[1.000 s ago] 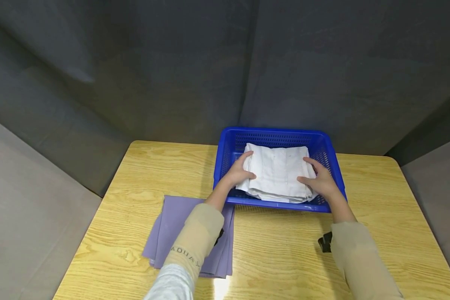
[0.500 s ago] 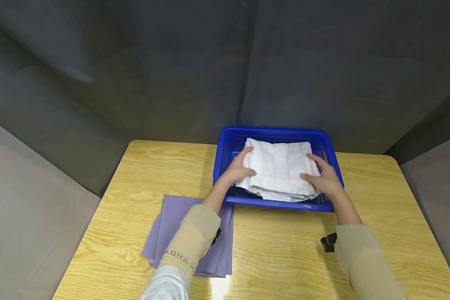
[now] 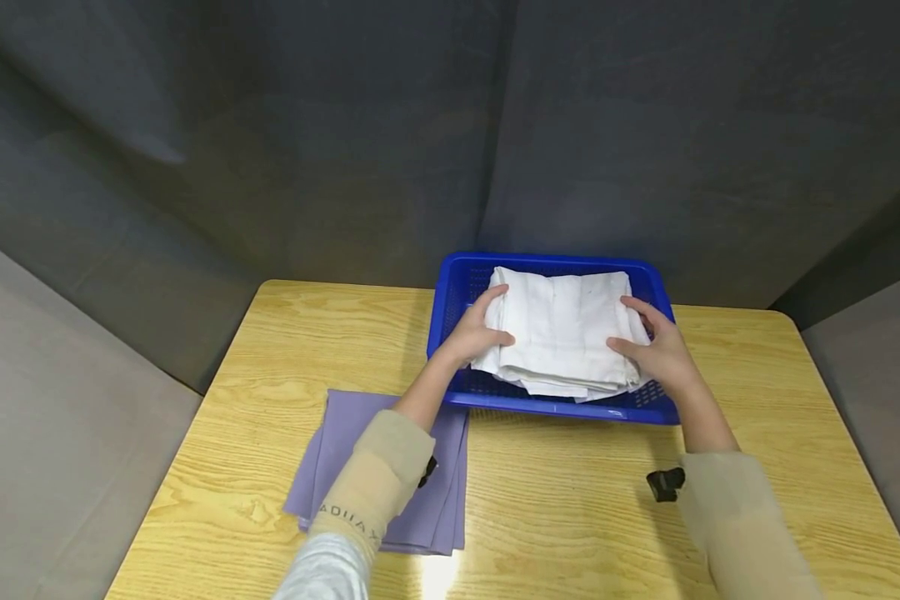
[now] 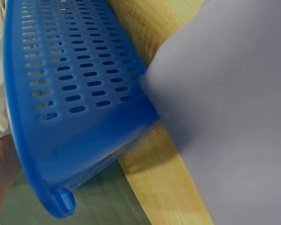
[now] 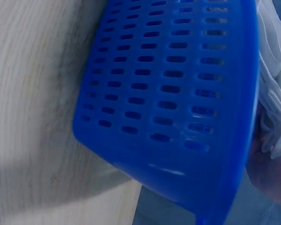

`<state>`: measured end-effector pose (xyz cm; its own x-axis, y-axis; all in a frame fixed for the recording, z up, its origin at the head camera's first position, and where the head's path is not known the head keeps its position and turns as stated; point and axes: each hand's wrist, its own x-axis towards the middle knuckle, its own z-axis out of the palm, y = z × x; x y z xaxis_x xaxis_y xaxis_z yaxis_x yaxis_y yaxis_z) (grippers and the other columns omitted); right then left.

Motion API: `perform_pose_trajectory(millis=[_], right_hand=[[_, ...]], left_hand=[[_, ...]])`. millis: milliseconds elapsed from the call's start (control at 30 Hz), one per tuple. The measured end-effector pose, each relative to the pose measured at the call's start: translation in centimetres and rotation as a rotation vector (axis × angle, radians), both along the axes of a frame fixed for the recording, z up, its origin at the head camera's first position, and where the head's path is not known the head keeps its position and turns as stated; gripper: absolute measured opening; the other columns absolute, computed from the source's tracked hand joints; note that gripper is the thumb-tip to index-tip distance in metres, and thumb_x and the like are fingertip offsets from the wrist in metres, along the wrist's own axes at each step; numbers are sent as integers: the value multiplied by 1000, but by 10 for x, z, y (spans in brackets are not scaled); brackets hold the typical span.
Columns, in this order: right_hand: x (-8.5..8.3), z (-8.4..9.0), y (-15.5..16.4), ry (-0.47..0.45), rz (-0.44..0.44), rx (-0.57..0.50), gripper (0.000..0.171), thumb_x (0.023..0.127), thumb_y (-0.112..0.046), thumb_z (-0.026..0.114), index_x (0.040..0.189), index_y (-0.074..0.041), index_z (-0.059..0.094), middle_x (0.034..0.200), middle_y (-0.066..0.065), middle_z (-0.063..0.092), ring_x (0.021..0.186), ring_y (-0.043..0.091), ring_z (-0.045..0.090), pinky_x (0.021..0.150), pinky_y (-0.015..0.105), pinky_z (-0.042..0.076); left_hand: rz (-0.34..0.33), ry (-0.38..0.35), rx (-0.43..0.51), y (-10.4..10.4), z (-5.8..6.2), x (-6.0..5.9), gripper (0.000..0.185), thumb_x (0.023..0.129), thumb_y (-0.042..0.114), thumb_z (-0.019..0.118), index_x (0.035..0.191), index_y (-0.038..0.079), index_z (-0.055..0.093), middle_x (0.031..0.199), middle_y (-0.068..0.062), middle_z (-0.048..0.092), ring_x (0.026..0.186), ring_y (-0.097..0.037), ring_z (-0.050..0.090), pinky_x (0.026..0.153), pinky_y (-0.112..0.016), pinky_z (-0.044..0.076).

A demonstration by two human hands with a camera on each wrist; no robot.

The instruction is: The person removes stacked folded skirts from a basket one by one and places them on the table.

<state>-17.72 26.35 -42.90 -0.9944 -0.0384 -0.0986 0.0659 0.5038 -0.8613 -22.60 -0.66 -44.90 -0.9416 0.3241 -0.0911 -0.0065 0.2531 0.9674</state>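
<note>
while fingers of left hand [image 3: 476, 332] and right hand [image 3: 662, 350] pinch its ends, cloth stack [image 3: 566, 325] appears newly raised in basket [image 3: 555, 407].

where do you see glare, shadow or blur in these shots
Head view: bright glare on the wooden tabletop, just below the purple cloths in the picture; left wrist: the purple cloths look soft and nearly textureless; right wrist: bluish cast, soft shadow across the tabletop, small highlight on the blue basket.

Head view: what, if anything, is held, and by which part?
The folded white fabric: the left hand grips its left edge, the right hand its right edge.
</note>
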Motion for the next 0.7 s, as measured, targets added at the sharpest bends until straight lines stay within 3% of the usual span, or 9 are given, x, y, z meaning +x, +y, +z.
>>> perform_pose_trajectory(millis=[133,267,367,467,533,700], right_hand=[[2,6,-1,3,4,-7,72,87,-16,62,146,-10,21,144,25,24,128,40,27,99,55,30],[5,14,-2,17,13,2,71,87,-18,61,146,-11,21,141,26,27,124,40,30,95,50,36],[8,19,-2,18,8,9,71,87,-19,61,146,-12,22,139,26,29,123,39,31,92,47,37],[11,24,-2,10,-3,5,71,87,-20,62,146,-12,23,142,26,26,126,40,28,95,50,36],[13,28,-3,6,-9,-7,71,87,-21,62,145,-12,23,144,25,23,128,41,25,99,56,30],[17,35,-3,9,-8,-33,72,86,-21,63,145,-13,23,147,23,19,132,41,20,101,57,26]], left_hand=[[-10,11,9,-1,6,2,84,70,-9,67,142,19,33,148,-5,26,136,-21,20,107,-41,25],[-17,2,15,-3,27,11,82,71,-11,65,142,14,32,148,-8,25,136,-24,19,107,-43,25],[-7,-2,11,-3,30,13,82,71,-11,66,142,15,33,148,-7,26,136,-24,19,106,-43,27],[6,2,14,-2,20,8,84,70,-9,67,141,21,34,148,-3,26,135,-21,20,104,-42,30],[9,1,21,-2,22,10,84,70,-9,67,141,21,34,148,-3,26,135,-21,21,104,-42,30],[10,23,32,-2,30,14,84,69,-10,67,141,20,35,148,-6,27,132,-22,27,102,-40,33]])
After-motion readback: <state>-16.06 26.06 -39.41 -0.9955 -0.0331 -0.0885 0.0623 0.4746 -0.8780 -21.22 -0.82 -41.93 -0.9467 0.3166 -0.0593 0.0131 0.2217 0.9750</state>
